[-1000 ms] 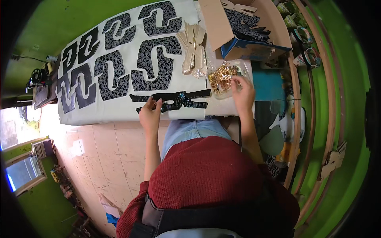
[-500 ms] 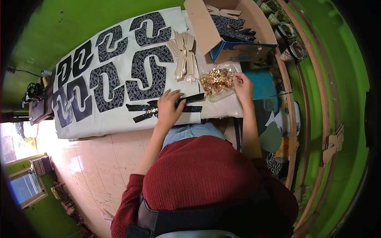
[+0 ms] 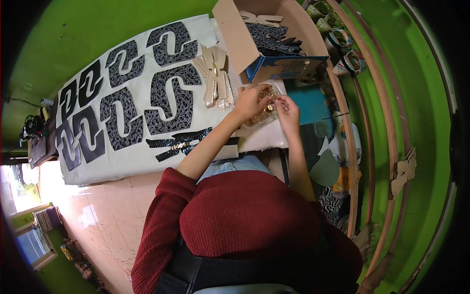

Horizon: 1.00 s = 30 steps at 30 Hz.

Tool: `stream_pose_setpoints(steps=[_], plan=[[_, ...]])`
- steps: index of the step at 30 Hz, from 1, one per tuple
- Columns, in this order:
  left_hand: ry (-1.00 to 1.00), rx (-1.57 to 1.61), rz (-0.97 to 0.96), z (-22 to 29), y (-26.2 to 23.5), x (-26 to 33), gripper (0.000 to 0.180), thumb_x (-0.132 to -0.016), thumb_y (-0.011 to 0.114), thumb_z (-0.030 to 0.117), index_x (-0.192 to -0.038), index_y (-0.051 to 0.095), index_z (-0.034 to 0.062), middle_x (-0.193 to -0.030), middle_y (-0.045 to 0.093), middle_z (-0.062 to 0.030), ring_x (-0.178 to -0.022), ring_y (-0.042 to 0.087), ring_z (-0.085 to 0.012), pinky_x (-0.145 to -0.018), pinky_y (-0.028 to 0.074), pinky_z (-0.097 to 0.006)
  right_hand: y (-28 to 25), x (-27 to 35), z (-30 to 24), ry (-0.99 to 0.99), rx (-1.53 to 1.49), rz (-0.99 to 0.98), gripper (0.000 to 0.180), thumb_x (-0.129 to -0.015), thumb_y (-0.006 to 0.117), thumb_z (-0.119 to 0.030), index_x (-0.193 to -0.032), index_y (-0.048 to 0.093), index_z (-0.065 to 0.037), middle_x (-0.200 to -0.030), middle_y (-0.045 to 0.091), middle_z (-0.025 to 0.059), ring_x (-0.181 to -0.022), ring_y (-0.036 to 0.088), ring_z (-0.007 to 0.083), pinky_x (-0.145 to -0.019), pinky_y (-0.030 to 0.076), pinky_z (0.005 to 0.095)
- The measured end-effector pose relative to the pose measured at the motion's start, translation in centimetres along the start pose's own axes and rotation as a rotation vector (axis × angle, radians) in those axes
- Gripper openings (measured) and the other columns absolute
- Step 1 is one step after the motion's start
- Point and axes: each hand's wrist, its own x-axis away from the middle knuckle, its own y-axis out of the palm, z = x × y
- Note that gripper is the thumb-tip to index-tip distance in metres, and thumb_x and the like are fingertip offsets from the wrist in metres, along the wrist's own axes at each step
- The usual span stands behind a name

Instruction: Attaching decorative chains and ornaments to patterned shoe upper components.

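"Materials?"
"Shiny gold bits (image 3: 263, 116) are held in a clear tray (image 3: 279, 90); a glossy, X-shaped black strap (image 3: 164, 142) is laid on white cloth (image 3: 115, 165)."
"Hands?"
"At the tray, left hand (image 3: 251, 102) and right hand (image 3: 288, 111) are held close, fingers bent; whether anything is pinched cannot be told."

The pile (image 3: 260, 119) is gold, the nearest strips (image 3: 192, 136) black.

Looks steeply down from head height, left of a side-by-side pair; upright, unmirrored. Faces past red sweater (image 3: 249, 215), closest, toward left hand (image 3: 250, 102), right hand (image 3: 288, 110) and white-covered table (image 3: 117, 164). Fisheye-wide; bends wooden rail (image 3: 353, 198) near rim; blackens at corners.
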Motion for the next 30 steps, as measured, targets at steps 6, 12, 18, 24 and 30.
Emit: stream_pose_setpoints(steps=[6, 12, 18, 24, 30], plan=[[-0.098, -0.090, -0.117, -0.2, 0.5, -0.7, 0.018, -0.082, 0.063, 0.025, -0.094, 0.067, 0.0120, -0.088, 0.067, -0.0077, -0.087, 0.061, -0.0246, -0.097, 0.025, -0.053, -1.1, -0.4, -0.2, -0.042, 0.076, 0.047, 0.015, -0.088, 0.056, -0.006, -0.098, 0.060, 0.004, -0.085, 0.067, 0.0094, -0.072, 0.062, 0.0108, -0.066, 0.049, 0.0231], [0.087, -0.455, -0.147, -0.2, 1.2, -0.4, 0.015, -0.082, 0.061, 0.024, -0.094, 0.068, 0.0190, -0.081, 0.066, -0.0053, -0.090, 0.060, -0.0201, -0.095, 0.022, -0.062, -2.4, -1.1, -3.2, -0.119, 0.495, 0.046, 0.012, -0.084, 0.059, -0.008, -0.093, 0.063, 0.000, -0.072, 0.066, 0.0099, -0.062, 0.062, 0.0139, -0.058, 0.048, 0.0261], [0.010, -0.577, -0.259, 0.2, 1.8, -1.2, 0.019, -0.080, 0.061, 0.021, -0.098, 0.068, 0.0218, -0.082, 0.066, -0.0049, -0.093, 0.059, -0.0194, -0.096, 0.021, -0.063, -5.8, -1.8, -4.8, 0.117, 0.221, -0.072, 0.018, -0.090, 0.053, -0.010, -0.100, 0.061, 0.002, -0.090, 0.066, 0.0071, -0.078, 0.061, 0.0108, -0.070, 0.047, 0.0242], [0.027, -0.543, -0.240, 0.3, 2.0, -1.1, 0.034, -0.081, 0.054, 0.010, -0.114, 0.062, 0.0166, -0.092, 0.066, -0.0072, -0.095, 0.059, -0.0222, -0.094, 0.022, -0.064, -5.6, -0.1, -4.9, 0.248, 0.015, -0.184, 0.024, -0.091, 0.055, -0.013, -0.110, 0.058, 0.000, -0.094, 0.065, 0.0042, -0.078, 0.055, 0.0077, -0.072, 0.044, 0.0208], [0.001, -0.008, -0.143, 1.9, -0.3, -0.2, 0.035, -0.085, 0.051, 0.013, -0.118, 0.058, 0.0063, -0.096, 0.066, -0.0116, -0.094, 0.060, -0.0221, -0.095, 0.035, -0.043, -4.1, 2.3, -2.4, 0.249, -0.122, -0.219, 0.023, -0.090, 0.056, -0.011, -0.110, 0.058, 0.002, -0.097, 0.064, 0.0050, -0.080, 0.057, 0.0087, -0.074, 0.045, 0.0214]])
